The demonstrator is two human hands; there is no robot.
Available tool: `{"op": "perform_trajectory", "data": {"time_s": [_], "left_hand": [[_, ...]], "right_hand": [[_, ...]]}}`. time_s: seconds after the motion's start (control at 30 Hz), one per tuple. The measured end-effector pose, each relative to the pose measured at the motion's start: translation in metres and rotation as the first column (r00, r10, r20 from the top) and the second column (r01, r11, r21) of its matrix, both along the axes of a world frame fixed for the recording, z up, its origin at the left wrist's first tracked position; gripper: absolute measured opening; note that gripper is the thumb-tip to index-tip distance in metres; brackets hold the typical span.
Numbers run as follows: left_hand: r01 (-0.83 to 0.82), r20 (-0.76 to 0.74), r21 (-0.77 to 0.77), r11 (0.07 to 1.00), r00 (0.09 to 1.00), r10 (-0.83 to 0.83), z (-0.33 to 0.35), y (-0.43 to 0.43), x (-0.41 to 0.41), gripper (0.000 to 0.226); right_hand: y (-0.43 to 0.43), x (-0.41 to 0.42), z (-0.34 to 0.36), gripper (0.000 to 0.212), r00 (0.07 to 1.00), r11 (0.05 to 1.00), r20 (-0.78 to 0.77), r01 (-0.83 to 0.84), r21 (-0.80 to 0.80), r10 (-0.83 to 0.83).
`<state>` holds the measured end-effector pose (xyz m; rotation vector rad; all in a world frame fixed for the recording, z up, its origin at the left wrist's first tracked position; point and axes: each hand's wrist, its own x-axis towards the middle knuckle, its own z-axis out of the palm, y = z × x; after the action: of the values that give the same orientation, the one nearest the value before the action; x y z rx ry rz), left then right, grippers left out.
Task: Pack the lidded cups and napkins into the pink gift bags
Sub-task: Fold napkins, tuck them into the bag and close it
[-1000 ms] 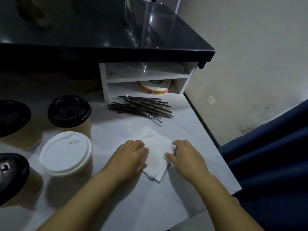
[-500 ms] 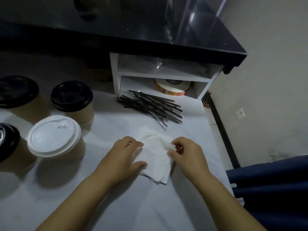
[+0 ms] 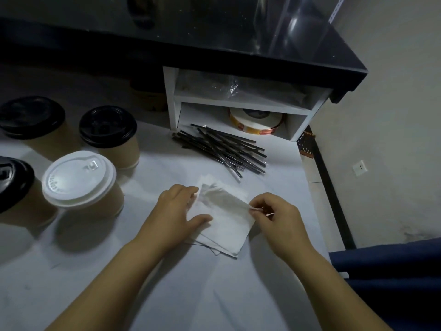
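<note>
A small stack of white napkins (image 3: 226, 231) lies on the white counter (image 3: 167, 295) in front of me. My left hand (image 3: 176, 217) presses flat on the stack's left side, thumb spread over it. My right hand (image 3: 276, 222) pinches the right edge of the top napkin and lifts it off the stack. Several brown paper cups stand at the left: one with a white lid (image 3: 80, 179), one with a black lid (image 3: 108, 127) behind it, and two more with black lids (image 3: 31, 115) (image 3: 12, 182) at the left edge. No pink gift bag is in view.
A pile of black wrapped straws (image 3: 222, 149) lies behind the napkins. A white two-shelf unit (image 3: 241, 103) holds a roll of tape (image 3: 256, 121) under a black countertop (image 3: 191, 41). The counter's right edge drops off near a wall; dark blue cloth (image 3: 393, 271) is at lower right.
My right hand has lifted the top napkin's right edge higher off the stack. My left hand stays pressed on the stack. The view has shifted left and down, showing more cups.
</note>
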<state>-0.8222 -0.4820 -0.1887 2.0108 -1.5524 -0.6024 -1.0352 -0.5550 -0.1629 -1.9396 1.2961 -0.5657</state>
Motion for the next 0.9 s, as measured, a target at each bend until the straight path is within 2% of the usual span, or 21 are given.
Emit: {"op": "perform_trajectory", "data": {"time_s": [0.1, 0.17, 0.47, 0.57, 0.67, 0.77, 0.83, 0.9], "left_hand": [[-0.008, -0.043, -0.041, 0.999, 0.999, 0.006, 0.004, 0.0, -0.003, 0.057], [-0.021, -0.076, -0.078, 0.997, 0.997, 0.015, 0.007, 0.001, -0.003, 0.043], [-0.049, -0.244, 0.006, 0.999, 0.969, 0.049, 0.013, 0.011, -0.003, 0.024], [-0.048, -0.254, -0.026, 0.999, 0.966, 0.04, 0.014, 0.014, -0.003, 0.023], [-0.006, -0.244, -0.066, 0.998, 0.97, -0.01, 0.017, 0.017, -0.002, 0.026], [0.023, -0.245, -0.128, 0.992, 0.968, -0.054, 0.02, 0.019, 0.0, 0.027], [0.014, -0.231, -0.162, 0.987, 0.972, -0.051, 0.02, 0.02, 0.001, 0.025], [-0.018, -0.211, -0.177, 0.984, 0.977, -0.02, 0.018, 0.02, 0.001, 0.027]], "right_hand": [[0.0, -0.002, 0.007, 0.023, 0.994, 0.983, 0.093, -0.066, 0.173, 0.05], [0.0, -0.002, 0.009, 0.022, 0.991, 0.97, 0.099, -0.11, 0.216, 0.09], [-0.001, 0.002, 0.003, 0.023, 0.989, 0.962, 0.031, -0.15, 0.228, 0.147], [-0.003, 0.002, 0.0, 0.038, 0.991, 0.973, 0.021, -0.135, 0.187, 0.133], [-0.006, 0.002, -0.001, 0.049, 0.975, 0.968, -0.049, -0.205, 0.146, 0.215], [-0.009, 0.006, -0.002, 0.029, 0.938, 0.949, -0.144, -0.307, 0.071, 0.314], [-0.009, 0.007, -0.002, 0.016, 0.947, 0.954, -0.115, -0.293, 0.066, 0.299], [-0.01, 0.007, -0.001, 0.013, 0.968, 0.968, -0.047, -0.245, 0.062, 0.248]]}}
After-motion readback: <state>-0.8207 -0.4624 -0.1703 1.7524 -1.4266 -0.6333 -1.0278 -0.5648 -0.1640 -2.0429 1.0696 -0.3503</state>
